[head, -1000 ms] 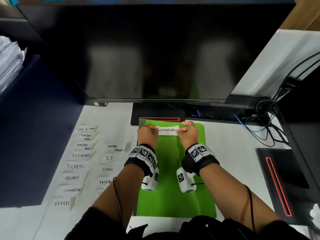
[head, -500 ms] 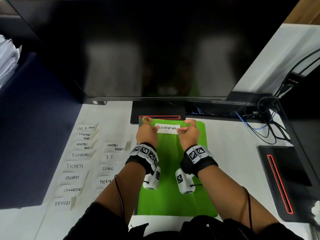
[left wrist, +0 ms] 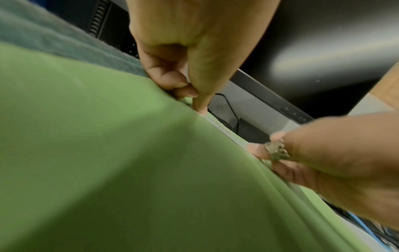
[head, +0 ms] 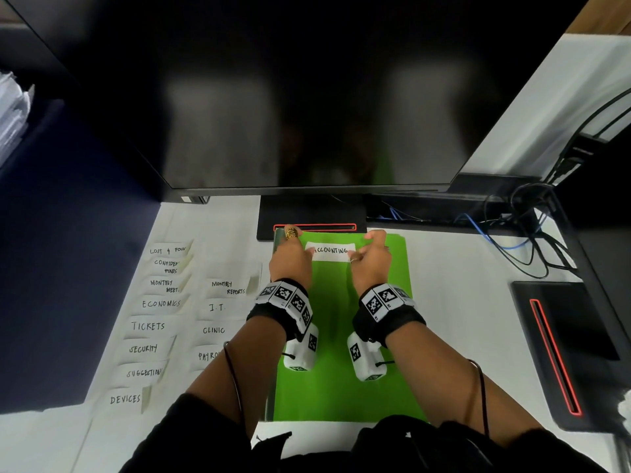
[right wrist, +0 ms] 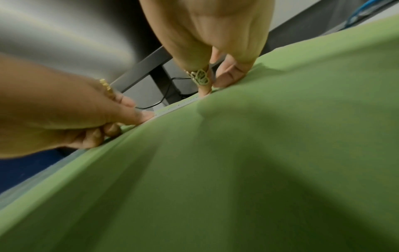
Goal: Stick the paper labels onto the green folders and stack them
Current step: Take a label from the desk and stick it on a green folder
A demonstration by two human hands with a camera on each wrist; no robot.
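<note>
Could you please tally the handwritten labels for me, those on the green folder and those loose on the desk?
On the green folder: 1, ACCOUNTING
Loose, left column: 8
Loose, right column: 4 showing; the left arm may hide more
Total: 13

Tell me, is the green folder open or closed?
Closed. The green folder lies flat on the desk, cover down, with the ACCOUNTING label on top under both hands.

ACCOUNTING label [head: 330,251] atop flat green folder [head: 341,387]
</note>
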